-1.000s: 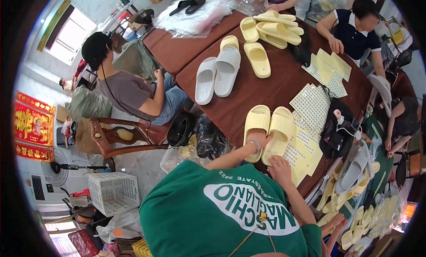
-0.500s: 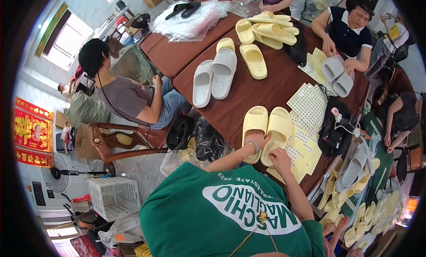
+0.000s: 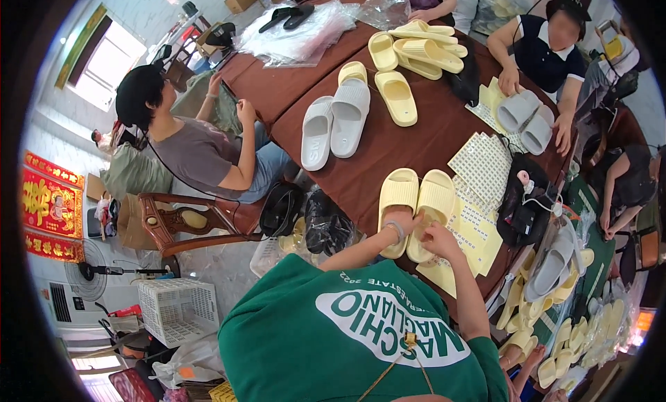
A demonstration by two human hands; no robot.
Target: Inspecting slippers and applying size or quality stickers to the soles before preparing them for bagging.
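Note:
A pair of pale yellow slides lies side by side at my edge of the table, toes away from me. My left hand (image 3: 400, 219), a band at its wrist, rests over the left yellow slide (image 3: 399, 188), its fingers closed at the inner edge beside the other slide; some fingertips are hidden. Over the heel part of the right yellow slide (image 3: 437, 191) is my right hand (image 3: 438, 240), fingertips pinched together. Whatever they hold is too small to make out. Yellow sticker sheets (image 3: 474, 228) lie just right of the slides, partly beneath them.
Grey slides (image 3: 350, 114) and a heap of yellow slides (image 3: 423, 48) occupy the brown tablecloth (image 3: 298, 83) farther off. A black bag (image 3: 525, 201) sits at right. Across the table a person handles grey slides (image 3: 525, 117); another person (image 3: 201, 145) sits at left.
My right hand has shifted slightly inward over the right slide; my left hand stays. The person at left has raised a hand. The person across has let the grey slides down.

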